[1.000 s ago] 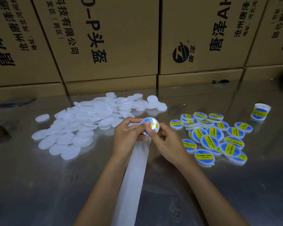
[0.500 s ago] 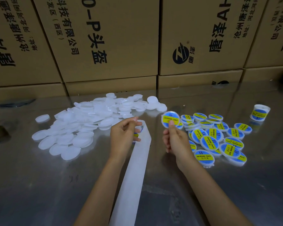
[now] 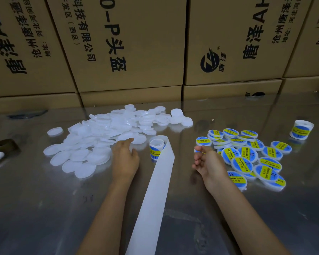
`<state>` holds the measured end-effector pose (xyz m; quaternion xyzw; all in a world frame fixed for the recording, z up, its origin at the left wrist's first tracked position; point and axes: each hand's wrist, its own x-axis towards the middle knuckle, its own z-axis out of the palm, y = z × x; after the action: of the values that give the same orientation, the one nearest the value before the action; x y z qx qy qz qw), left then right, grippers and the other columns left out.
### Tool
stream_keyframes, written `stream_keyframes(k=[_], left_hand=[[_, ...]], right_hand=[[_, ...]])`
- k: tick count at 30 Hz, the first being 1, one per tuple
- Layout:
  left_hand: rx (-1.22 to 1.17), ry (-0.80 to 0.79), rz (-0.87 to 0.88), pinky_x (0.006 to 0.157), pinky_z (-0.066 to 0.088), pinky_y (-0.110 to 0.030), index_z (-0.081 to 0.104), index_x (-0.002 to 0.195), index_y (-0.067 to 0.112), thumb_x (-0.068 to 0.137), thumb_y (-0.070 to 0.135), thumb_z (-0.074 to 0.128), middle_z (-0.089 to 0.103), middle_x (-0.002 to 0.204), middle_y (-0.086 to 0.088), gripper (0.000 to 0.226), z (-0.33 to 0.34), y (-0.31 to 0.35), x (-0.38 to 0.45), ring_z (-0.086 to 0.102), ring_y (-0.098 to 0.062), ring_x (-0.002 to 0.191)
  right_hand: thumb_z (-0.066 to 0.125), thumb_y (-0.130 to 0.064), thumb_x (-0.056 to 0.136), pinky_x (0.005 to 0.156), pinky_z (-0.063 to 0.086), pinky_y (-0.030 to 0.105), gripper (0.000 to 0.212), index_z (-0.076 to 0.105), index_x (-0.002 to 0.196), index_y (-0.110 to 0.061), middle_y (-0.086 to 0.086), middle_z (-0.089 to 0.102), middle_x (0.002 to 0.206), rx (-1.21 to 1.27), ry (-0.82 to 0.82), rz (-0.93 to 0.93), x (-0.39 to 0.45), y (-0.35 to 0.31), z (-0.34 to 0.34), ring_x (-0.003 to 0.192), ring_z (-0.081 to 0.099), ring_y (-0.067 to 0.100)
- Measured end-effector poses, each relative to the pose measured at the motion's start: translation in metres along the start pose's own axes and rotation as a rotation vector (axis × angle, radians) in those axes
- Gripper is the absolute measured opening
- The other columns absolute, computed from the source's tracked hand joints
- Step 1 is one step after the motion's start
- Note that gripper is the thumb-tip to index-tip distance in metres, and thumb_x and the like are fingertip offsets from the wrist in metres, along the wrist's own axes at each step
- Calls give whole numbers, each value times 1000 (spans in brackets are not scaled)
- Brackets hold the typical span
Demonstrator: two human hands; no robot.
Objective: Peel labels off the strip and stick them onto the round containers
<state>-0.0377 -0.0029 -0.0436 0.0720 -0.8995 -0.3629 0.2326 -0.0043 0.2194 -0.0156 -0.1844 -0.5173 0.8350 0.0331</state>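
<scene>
We judge ourselves somewhere in the middle of the job. Just beyond and beside our right hand lies a heap of round white plastic containers bearing blue-and-yellow labels, finished work as far as we can see, some two dozen of them. Our right fingers are loosely curled, and something small and blue shows at their tips, but we cannot tell whether they pinch it. Between our two hands runs the long white paper backing strip, its far end curled into a small roll that still shows labels. Our left hand lies with fingers relaxed at the near edge of the big pile of plain white round containers, touching one. That unlabelled pile on the shiny metal table is clearly the larger, so most of the sticking remains.
</scene>
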Motion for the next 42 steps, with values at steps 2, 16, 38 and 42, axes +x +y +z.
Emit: stream_keyframes(k=[2, 16, 38, 42], left_hand=[[166, -93, 80, 106, 38, -39, 50, 146, 13, 97, 6, 51, 49, 135, -15, 50, 6, -1, 7, 43, -30, 129], [287, -5, 216, 82, 46, -36, 73, 91, 2, 92, 15, 61, 55, 108, -11, 17, 14, 4, 26, 50, -27, 108], [-573, -43, -270, 50, 47, -14, 60, 110, 15, 91, 16, 72, 73, 98, -14, 22, -13, 3, -1, 56, -8, 50], [-870, -114, -335, 61, 57, -27, 68, 108, 19, 87, 16, 76, 76, 101, -6, 23, -21, 20, -22, 73, -17, 77]], right_hand=[[42, -11, 99, 42, 40, 22, 21, 60, 88, -9, 0, 48, 49, -40, -9, -9, 0, 1, 1, 42, 39, 11], [44, -10, 94, 45, 42, 25, 20, 62, 85, -10, -1, 52, 48, -264, -27, -116, 2, 12, 6, 42, 43, 10], [53, -12, 97, 79, 45, 14, 19, 62, 112, -17, -4, 66, 108, -627, -147, -475, 5, 30, 13, 98, 61, 11], [45, -18, 99, 116, 29, 32, 55, 32, 152, -30, -10, 37, 153, -810, -351, -410, 15, 38, 15, 138, 35, 7]])
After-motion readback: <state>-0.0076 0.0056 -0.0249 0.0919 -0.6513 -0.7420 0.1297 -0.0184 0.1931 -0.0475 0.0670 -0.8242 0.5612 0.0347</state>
